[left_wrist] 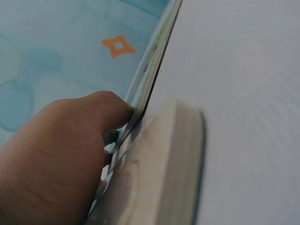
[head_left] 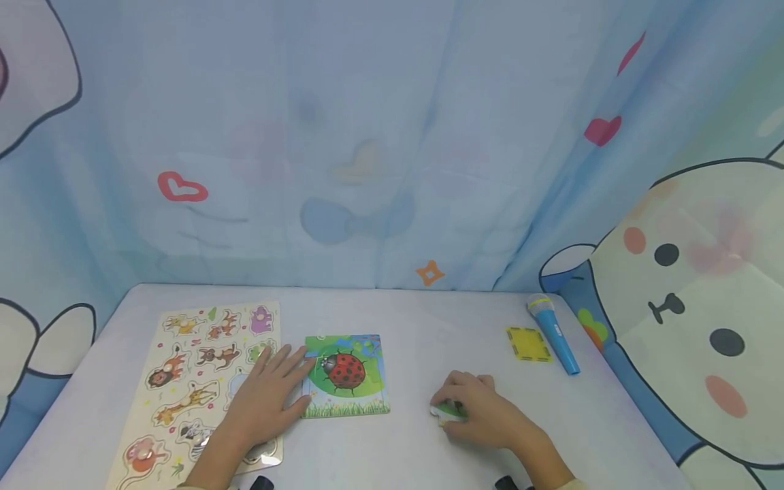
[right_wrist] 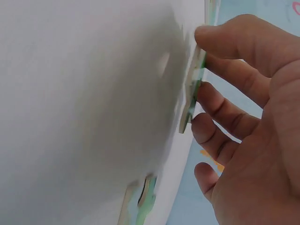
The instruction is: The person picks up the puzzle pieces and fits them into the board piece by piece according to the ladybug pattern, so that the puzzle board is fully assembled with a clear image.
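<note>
My left hand (head_left: 263, 395) lies with straight, spread fingers over the right side of a wooden animal puzzle board (head_left: 147, 408). Its thumb and fingertips reach the left edge of a square ladybug picture board (head_left: 370, 398); in the left wrist view, the thumb is right at that board's edge (left_wrist: 149, 77). To the right, my right hand (head_left: 480, 412) pinches a small green and white puzzle piece (head_left: 450, 410) between thumb and fingers. The right wrist view shows this flat piece (right_wrist: 191, 91) edge-on, tilted close over the white table, its face partly hidden by fingers.
Another light green and blue piece (right_wrist: 145, 201) lies on the table in the right wrist view. A yellow square (head_left: 529, 344) and a blue toy microphone (head_left: 556, 335) lie at the back right. Behind the white table (head_left: 422, 313) hangs a printed blue curtain (head_left: 367, 136).
</note>
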A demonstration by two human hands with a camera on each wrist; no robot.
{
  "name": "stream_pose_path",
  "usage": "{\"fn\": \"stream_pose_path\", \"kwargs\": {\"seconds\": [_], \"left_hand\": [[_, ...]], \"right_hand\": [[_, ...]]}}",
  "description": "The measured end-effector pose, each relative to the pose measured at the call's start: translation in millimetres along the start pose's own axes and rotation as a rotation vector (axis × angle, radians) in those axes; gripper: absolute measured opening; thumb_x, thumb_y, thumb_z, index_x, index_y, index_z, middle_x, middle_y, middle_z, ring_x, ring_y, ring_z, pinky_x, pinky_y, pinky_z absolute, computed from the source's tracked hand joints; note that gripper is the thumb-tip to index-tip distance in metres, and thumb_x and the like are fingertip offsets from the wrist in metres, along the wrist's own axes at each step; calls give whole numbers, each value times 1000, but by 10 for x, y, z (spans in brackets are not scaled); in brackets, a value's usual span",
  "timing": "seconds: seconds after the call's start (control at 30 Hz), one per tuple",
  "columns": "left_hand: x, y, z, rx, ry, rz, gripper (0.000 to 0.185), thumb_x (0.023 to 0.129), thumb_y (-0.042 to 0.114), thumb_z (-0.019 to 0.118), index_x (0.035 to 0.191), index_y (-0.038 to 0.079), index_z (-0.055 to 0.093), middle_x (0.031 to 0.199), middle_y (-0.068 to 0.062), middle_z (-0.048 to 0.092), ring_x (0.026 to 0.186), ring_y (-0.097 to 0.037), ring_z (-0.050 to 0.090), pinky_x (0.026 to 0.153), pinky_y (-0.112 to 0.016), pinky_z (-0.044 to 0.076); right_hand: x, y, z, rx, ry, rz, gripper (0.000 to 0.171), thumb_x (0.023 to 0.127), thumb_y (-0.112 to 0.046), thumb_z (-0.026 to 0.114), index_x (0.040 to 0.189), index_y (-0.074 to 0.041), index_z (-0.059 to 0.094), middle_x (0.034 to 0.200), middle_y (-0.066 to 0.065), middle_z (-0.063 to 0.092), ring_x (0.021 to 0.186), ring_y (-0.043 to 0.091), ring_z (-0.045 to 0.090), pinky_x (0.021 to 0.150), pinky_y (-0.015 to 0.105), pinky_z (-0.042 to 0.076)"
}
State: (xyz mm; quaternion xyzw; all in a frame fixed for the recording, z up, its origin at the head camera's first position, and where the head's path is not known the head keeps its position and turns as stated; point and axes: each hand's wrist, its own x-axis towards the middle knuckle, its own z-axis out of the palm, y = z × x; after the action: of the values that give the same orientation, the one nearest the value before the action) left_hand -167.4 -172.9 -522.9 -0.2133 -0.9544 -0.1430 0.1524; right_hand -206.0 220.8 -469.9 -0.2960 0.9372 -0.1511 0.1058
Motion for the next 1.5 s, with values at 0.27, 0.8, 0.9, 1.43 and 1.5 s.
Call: {"fn": "stream_pose_path", "kwargs": {"seconds": [0.27,0.8,0.9,1.43,1.5], "left_hand": [[3,20,-26,12,-17,-4,60,91,44,59,143,14,51,151,-9,41,140,-37,33,117,-57,13],[5,6,-23,12,-9,3,61,91,43,59,143,13,51,150,-9,42,139,-37,34,117,-56,13],[10,10,-24,9,-9,5,61,91,43,59,143,13,51,151,-10,42,139,-37,34,117,-56,13],[12,22,-40,18,-23,-12,60,91,44,57,143,15,51,151,-8,41,140,-36,33,117,-56,13],[11,17,-32,25,-27,-13,60,92,45,57,144,15,51,151,-8,41,140,-36,33,118,-55,13]], "right_hand": [[105,-184,-37,-28,65,-93,25,77,-26,79,102,-31,74,91,-18,52,84,6,44,81,41,32],[446,-473,-4,-27,121,-258,24,81,-25,76,104,-24,73,98,-17,59,89,3,54,88,43,35],[512,-537,26,-12,141,-282,19,80,-26,77,99,-24,73,98,-17,60,93,4,55,89,42,36],[837,-909,158,-21,108,-388,14,80,-30,80,91,-23,76,95,-18,63,96,1,55,89,36,35],[878,-940,188,-36,98,-396,15,80,-33,80,92,-25,77,96,-20,63,97,0,54,91,35,35]]}}
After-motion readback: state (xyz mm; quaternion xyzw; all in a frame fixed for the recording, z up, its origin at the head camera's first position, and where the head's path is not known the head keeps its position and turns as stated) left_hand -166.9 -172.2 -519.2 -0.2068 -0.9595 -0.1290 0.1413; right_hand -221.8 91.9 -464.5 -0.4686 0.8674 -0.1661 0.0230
